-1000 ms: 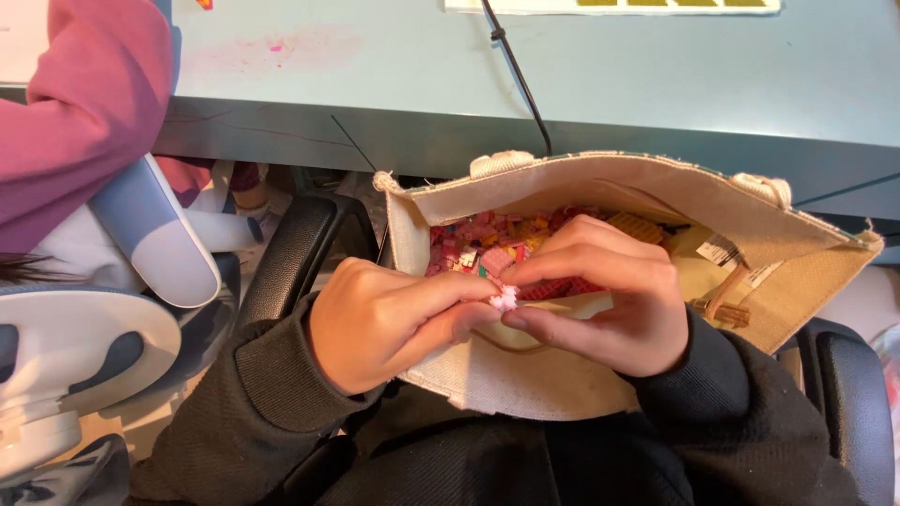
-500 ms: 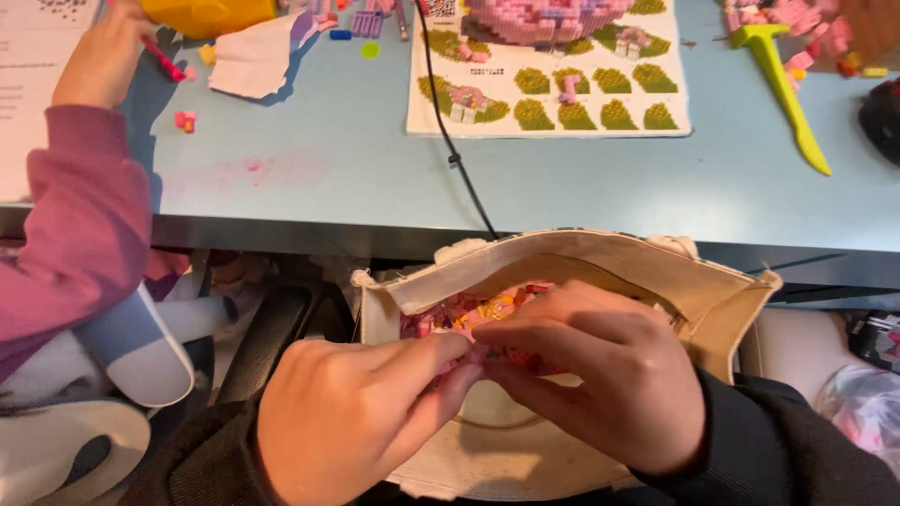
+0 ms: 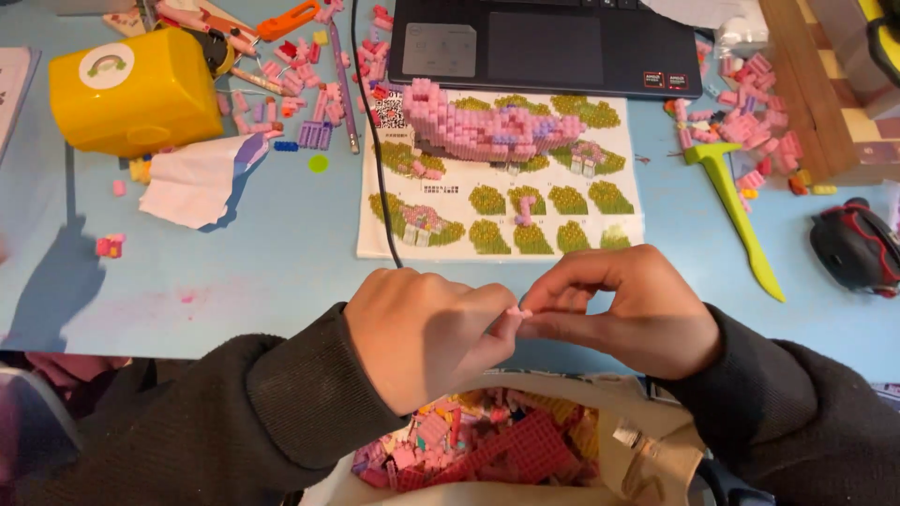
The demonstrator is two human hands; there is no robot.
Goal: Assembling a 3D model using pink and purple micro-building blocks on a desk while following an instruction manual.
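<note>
**Two hands pinching a small pink brick above an open bag of pieces**

My left hand [image 3: 427, 342] and right hand [image 3: 626, 314] meet at lower centre of the frame, fingertips closed together on a tiny pink brick [image 3: 515, 313] held over the near edge of the blue table [image 3: 281, 272]. Both hands are closed in a pinch on that one piece. Directly below them, at the bottom edge, sits an open cloth bag [image 3: 647, 450] heaped with pink, red and yellow bricks.

Risk, as I judge it: the piece is very small and gripped only at the fingertips; a slip would drop it into the bag, where it would be lost among like-coloured pieces, or off the table edge.

Above centre lie the instruction sheet [image 3: 581, 230] and the half-built pink model [image 3: 487, 126]. A black cable [image 3: 375, 159] crosses the sheet and could snag a sleeve. A yellow-green lever tool [image 3: 741, 220] lies at right.

Hidden or unclear: most of the brick is covered by my fingers, so its shape and whether it is one piece or two cannot be told. The bag is cut off by the frame.
</note>
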